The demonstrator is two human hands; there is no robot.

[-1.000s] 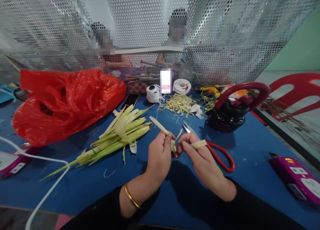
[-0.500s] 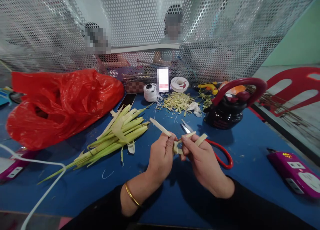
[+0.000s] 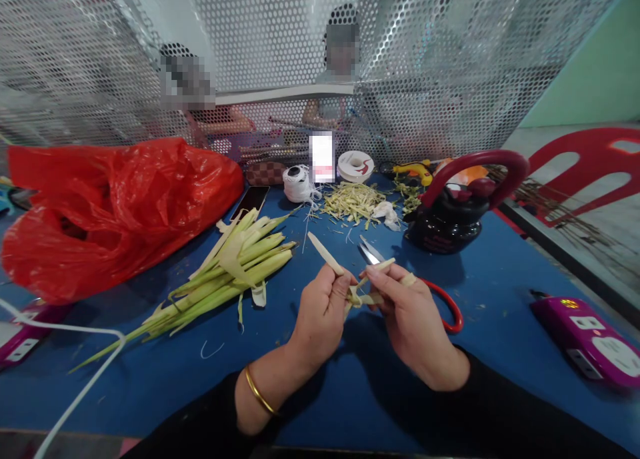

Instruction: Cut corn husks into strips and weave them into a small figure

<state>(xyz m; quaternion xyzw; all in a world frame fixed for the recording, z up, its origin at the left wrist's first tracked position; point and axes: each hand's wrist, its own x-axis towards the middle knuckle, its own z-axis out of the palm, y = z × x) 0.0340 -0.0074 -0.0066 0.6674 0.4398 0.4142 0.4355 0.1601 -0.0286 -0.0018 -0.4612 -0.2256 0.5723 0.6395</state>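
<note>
Pinched between the thumb and fingers of my left hand (image 3: 320, 316) is a pale leaf strip (image 3: 325, 254) whose free end points up and away. My right hand (image 3: 415, 322) also pinches pale strips, with short ends sticking out above its fingers. Between both hands the strips cross in a small folded piece (image 3: 356, 298); its lower part is partly hidden by the fingers. Scissors (image 3: 370, 251) with red handles lie on the table beneath my right hand, which hides their middle. To the left of my left hand rests a bundle of yellow-green leaves (image 3: 250, 262).
A red plastic bag (image 3: 165, 199) fills the table's left side. Behind the hands are a ball of white string (image 3: 299, 186), a white spool (image 3: 356, 167) and leaf scraps (image 3: 353, 202). At right stand a black pot with a red handle (image 3: 445, 226) and a purple power strip (image 3: 587, 342).
My right hand has turned slightly, so its outer strip end now shows less. The strip in my left hand stands a little steeper. The whole view has shifted slightly.
</note>
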